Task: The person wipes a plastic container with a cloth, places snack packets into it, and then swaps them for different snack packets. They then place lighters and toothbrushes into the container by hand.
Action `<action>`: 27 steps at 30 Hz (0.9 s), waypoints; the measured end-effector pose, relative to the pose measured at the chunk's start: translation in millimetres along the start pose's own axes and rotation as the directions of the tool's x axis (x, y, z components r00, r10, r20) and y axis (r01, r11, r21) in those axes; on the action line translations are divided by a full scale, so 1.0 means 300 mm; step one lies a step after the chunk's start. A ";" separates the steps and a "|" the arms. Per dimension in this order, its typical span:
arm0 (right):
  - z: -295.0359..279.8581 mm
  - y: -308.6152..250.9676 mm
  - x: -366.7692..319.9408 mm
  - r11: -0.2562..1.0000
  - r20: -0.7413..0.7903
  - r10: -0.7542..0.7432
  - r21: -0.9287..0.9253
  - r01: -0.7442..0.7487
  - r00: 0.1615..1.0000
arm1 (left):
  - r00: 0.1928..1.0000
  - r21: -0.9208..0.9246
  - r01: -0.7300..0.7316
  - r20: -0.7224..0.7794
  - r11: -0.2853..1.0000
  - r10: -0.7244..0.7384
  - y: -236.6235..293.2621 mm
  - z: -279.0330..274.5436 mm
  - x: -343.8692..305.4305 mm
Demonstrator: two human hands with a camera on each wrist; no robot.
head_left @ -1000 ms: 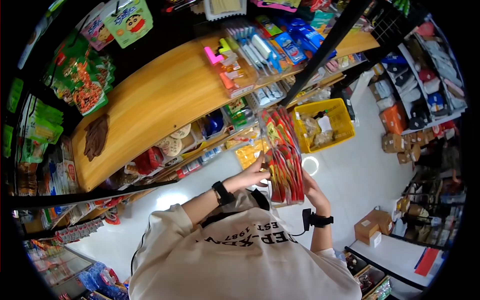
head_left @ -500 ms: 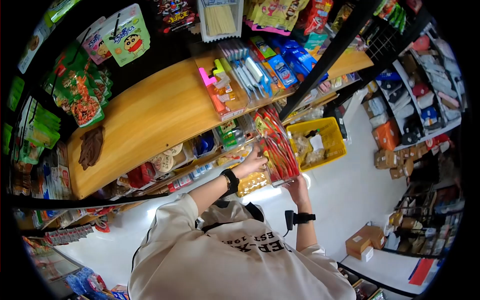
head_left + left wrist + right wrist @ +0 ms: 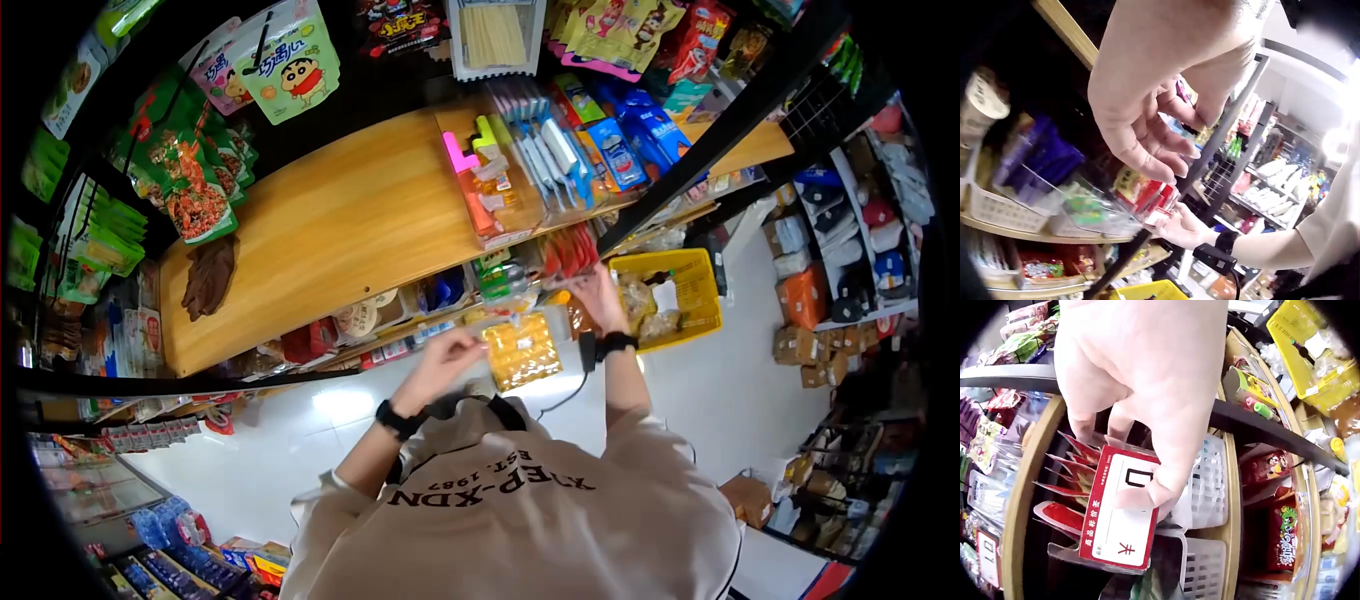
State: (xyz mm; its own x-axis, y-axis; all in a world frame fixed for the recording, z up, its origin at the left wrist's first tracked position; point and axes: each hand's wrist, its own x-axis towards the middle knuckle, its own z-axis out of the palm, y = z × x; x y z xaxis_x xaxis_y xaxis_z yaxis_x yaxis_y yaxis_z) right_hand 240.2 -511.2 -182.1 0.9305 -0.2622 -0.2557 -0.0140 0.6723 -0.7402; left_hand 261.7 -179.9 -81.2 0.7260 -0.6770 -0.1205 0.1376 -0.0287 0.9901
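Observation:
My right hand [image 3: 597, 300] grips the front of a clear plastic box [image 3: 1063, 553] filled with red snack packets [image 3: 570, 250]. Its thumb presses on a red-and-white price card [image 3: 1125, 515] at the box's front, with the other fingers over the top edge. In the head view the box is at the lower shelf, partly under the wooden top shelf. My left hand [image 3: 440, 365] is apart from the box, to its left, with loosely bent fingers and nothing in them. White plastic baskets [image 3: 1204, 487] stand beside the box in the right wrist view.
The wooden top shelf [image 3: 340, 190] overhangs the lower goods. A black post [image 3: 690, 175] rises just right of the box. A yellow basket [image 3: 702, 312] stands on the floor to the right, and a yellow packet tray [image 3: 522, 352] lies low between my arms.
The box of red packets has moved away from my body to the lower shelf, with my right hand still on it. My left hand has let go and drawn back leftward.

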 end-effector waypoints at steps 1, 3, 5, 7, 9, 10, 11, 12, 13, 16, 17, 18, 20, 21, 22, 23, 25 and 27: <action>0.002 0.004 0.039 1.000 -0.007 0.020 0.021 -0.020 1.000 | 0.996 0.026 0.046 -0.076 0.999 -0.043 -0.013 -0.047 -0.048; 0.056 -0.002 0.076 0.998 -0.078 0.038 0.049 -0.034 0.996 | 0.965 0.058 0.141 -0.230 0.988 -0.124 -0.026 -0.113 -0.139; 0.115 0.000 0.103 0.998 -0.131 0.023 0.066 -0.014 0.991 | 0.924 0.042 0.189 -0.345 0.981 -0.163 -0.050 -0.158 -0.215; 0.117 0.007 0.128 0.998 -0.177 0.004 0.057 0.006 0.984 | 0.903 -0.003 0.222 -0.377 0.975 -0.207 -0.047 -0.167 -0.249; 0.111 0.012 0.126 0.999 -0.178 -0.022 0.027 0.028 0.984 | 0.901 -0.052 0.211 -0.376 0.976 -0.215 -0.050 -0.157 -0.245; 0.108 0.011 0.124 0.999 -0.170 -0.044 -0.012 0.043 0.984 | 0.909 -0.047 0.196 -0.366 0.979 -0.200 -0.053 -0.150 -0.230; 0.105 0.013 0.126 0.999 -0.219 -0.033 -0.032 0.026 0.975 | 0.916 -0.042 0.181 -0.357 0.983 -0.184 -0.055 -0.142 -0.214; 0.095 0.018 0.124 0.999 -0.223 -0.038 -0.030 0.032 0.974 | 0.918 -0.038 0.180 -0.351 0.983 -0.182 -0.045 -0.131 -0.193; 0.085 0.020 0.118 0.999 -0.264 -0.011 -0.053 -0.003 0.965 | 0.939 0.028 0.162 -0.311 0.986 -0.145 -0.025 -0.117 -0.164; 0.077 0.022 0.073 0.992 -0.317 0.017 -0.111 -0.055 0.948 | 0.959 0.093 0.128 -0.266 0.987 -0.099 0.030 -0.064 -0.090; 0.079 0.027 0.047 0.986 -0.326 0.026 -0.148 -0.078 0.945 | 0.963 0.162 0.105 -0.264 0.981 -0.060 0.064 -0.051 -0.068; 0.085 0.037 0.014 0.986 -0.329 0.020 -0.148 -0.072 0.944 | 0.966 0.230 0.083 -0.259 0.970 -0.021 0.086 -0.039 -0.042; 0.112 0.057 -0.063 0.972 -0.336 -0.021 -0.227 -0.059 0.941 | 0.939 0.320 -0.092 -0.287 0.943 0.189 0.148 -0.018 0.040; 0.113 0.072 -0.091 0.964 -0.334 0.012 -0.245 -0.099 0.943 | 0.917 0.342 -0.144 -0.307 0.929 0.255 0.160 -0.022 0.094; 0.108 0.092 -0.123 0.962 -0.292 0.039 -0.246 -0.115 0.956 | 0.890 0.363 -0.193 -0.326 0.912 0.318 0.172 -0.024 0.148; 0.102 0.112 -0.161 0.955 -0.274 0.053 -0.266 -0.129 0.960 | 0.888 0.409 -0.167 -0.334 0.897 0.317 0.229 -0.014 0.191; 0.101 0.138 -0.229 0.928 -0.257 0.107 -0.320 -0.189 0.961 | 0.884 0.450 -0.145 -0.340 0.881 0.320 0.309 -0.003 0.271; 0.111 0.158 -0.299 0.897 -0.261 0.143 -0.374 -0.237 0.955 | 0.911 0.658 -0.035 -0.289 0.752 0.295 0.341 0.000 0.334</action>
State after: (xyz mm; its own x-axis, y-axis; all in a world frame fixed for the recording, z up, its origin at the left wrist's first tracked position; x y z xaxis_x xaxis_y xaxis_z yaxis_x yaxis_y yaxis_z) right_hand 168.3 -432.6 -173.6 0.7908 -0.3348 -0.5124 -0.3696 0.4060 -0.8358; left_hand 348.5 -250.9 7.9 0.8965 -0.4126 0.1614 -0.3651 -0.4817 0.7966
